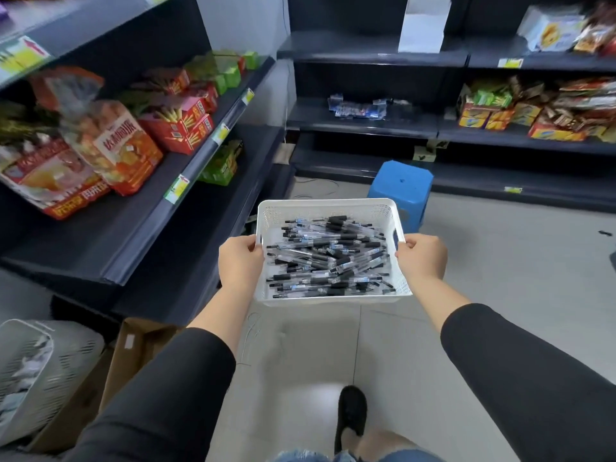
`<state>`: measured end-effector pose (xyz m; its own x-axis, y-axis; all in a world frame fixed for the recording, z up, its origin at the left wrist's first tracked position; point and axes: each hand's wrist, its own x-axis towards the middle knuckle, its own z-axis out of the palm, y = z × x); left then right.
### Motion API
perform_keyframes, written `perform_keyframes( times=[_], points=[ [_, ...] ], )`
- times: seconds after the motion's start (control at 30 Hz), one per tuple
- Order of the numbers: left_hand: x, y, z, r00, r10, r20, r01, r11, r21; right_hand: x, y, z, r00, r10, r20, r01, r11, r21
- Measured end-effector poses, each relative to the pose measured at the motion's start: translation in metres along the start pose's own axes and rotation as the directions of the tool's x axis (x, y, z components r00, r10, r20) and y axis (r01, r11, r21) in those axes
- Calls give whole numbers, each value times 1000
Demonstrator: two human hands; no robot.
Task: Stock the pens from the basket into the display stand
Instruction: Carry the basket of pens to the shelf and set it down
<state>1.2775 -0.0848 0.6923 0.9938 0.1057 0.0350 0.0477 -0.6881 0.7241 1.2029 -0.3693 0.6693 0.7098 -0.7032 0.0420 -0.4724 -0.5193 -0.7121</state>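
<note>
dark shelving (140, 208) is seen from nine to two o'clock. a white basket (328, 205) is held at centre, gripped by the left hand (240, 258) and right hand (420, 255), filled with pens (328, 258).

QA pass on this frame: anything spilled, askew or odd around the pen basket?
Nothing spilled. The white perforated plastic basket is carried level by the left hand and right hand at its side rims, and the clear black-grip pens lie in a jumbled heap inside. Only oddity: no pen display stand is in view.
</note>
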Motion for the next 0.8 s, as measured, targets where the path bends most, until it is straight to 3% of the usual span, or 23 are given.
perform_keyframes(
  times=[0.37,0.8],
  points=[
    [132,48,56,1000,17,-8,-17,1000,-14,137,-36,39,1000,-3,4,4,1000,-30],
    [339,75,98,995,63,74,-60,997,-44,279,-107,135,997,54,-48,-56,998,-43]
  ],
)
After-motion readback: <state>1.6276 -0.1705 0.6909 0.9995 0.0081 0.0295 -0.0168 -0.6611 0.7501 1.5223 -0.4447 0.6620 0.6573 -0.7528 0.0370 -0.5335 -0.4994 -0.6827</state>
